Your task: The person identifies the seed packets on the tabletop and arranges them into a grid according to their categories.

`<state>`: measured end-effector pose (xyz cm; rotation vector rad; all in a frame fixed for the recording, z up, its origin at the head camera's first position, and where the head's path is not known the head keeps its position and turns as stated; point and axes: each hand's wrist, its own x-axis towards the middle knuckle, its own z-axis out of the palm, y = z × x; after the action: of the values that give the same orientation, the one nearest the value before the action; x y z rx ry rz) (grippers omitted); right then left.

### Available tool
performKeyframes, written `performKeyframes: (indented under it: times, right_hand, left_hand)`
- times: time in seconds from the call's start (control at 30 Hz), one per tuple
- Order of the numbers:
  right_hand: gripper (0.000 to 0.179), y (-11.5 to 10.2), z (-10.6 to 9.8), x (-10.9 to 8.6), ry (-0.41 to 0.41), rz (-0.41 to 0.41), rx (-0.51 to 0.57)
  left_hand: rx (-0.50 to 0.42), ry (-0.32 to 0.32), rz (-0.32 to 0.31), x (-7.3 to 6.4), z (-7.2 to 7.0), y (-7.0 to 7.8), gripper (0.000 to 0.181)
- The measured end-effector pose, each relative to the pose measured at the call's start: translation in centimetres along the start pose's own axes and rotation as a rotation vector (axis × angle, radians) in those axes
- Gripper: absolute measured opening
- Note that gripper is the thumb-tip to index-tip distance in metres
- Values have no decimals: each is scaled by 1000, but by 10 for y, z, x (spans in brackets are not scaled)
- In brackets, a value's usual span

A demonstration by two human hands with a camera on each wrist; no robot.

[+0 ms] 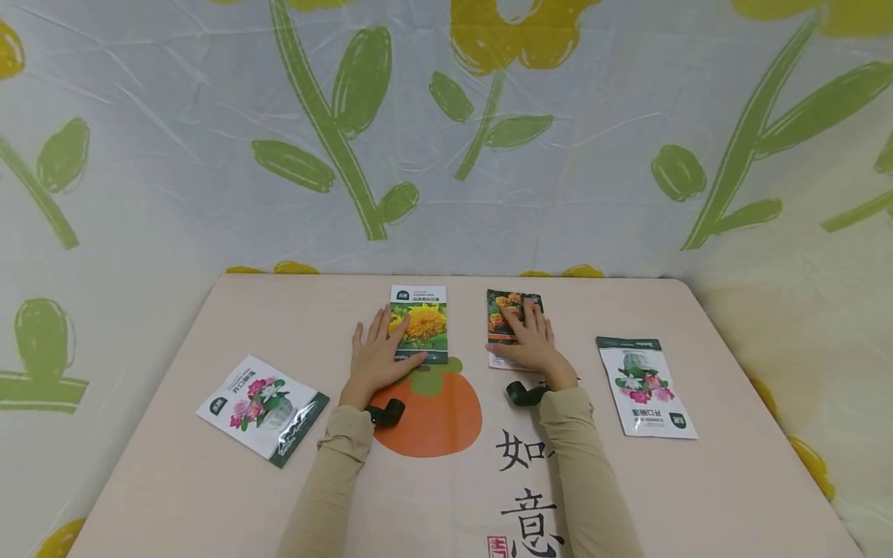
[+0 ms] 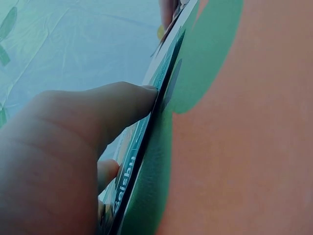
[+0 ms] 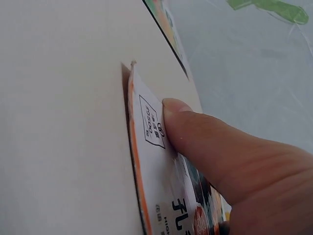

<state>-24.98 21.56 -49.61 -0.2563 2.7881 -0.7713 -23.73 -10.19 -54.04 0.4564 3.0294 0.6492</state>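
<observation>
My left hand (image 1: 379, 358) rests on a seed packet with a yellow flower picture (image 1: 428, 322), fingers spread along its left side. In the left wrist view the thumb (image 2: 122, 100) touches the packet's green lower edge (image 2: 129, 169). My right hand (image 1: 532, 341) lies on a dark packet with orange flowers (image 1: 497, 318) at the back, right of the middle. The right wrist view shows the thumb (image 3: 195, 132) on that packet's white, orange-edged end (image 3: 146, 161), which is slightly raised from the table. Both packets lie face up, partly covered by my hands.
A white packet with pink flowers (image 1: 260, 407) lies tilted at the left of the table (image 1: 195, 496). A similar packet (image 1: 645, 387) lies upside down at the right. An orange fruit print (image 1: 432, 418) and black characters mark the tabletop. A flowered cloth (image 1: 558, 201) hangs behind.
</observation>
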Motion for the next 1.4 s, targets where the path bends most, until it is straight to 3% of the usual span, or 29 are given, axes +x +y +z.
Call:
performKeyframes:
  times: [0.8, 1.13, 1.4]
  right_hand:
    - [91, -12, 6, 13, -42, -6, -35]
    - [89, -21, 6, 15, -19, -18, -43]
    - [90, -24, 9, 18, -28, -13, -49]
  left_hand:
    - [4, -7, -5, 0, 0, 0, 89]
    - [-6, 5, -3, 0, 0, 0, 88]
    - [10, -20, -20, 0, -1, 2, 89]
